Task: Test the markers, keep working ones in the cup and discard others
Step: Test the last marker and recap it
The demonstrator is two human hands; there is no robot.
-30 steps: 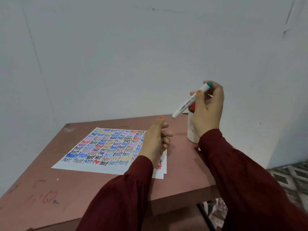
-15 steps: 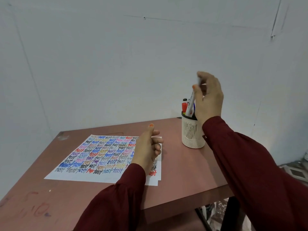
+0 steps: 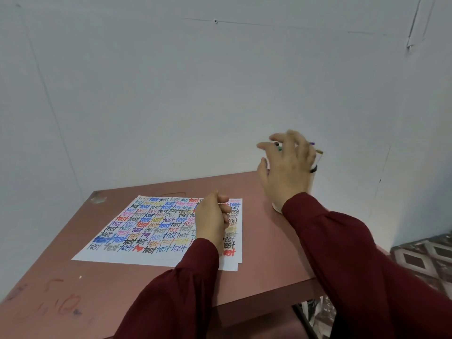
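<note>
Hovering right hand point(image 3: 289, 172) fingers spread, empty, over markers point(image 3: 278, 146) in cup point(image 3: 276, 206); pinch one cap just below fingertips; left hand point(image 3: 212, 217) fisted on paper point(image 3: 151, 228), contents unclear.

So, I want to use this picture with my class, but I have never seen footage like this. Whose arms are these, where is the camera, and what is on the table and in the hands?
There is no machine here. A person wears a camera on the head, so you look down along their own two arms in dark red sleeves. The left hand rests as a loose fist on a sheet of paper covered with the word "test" in many colours. The right hand hangs with spread fingers over a white cup, mostly hidden behind it, where marker tips poke up. Neither hand visibly holds anything. All this sits on a reddish-brown table against a pale wall.
</note>
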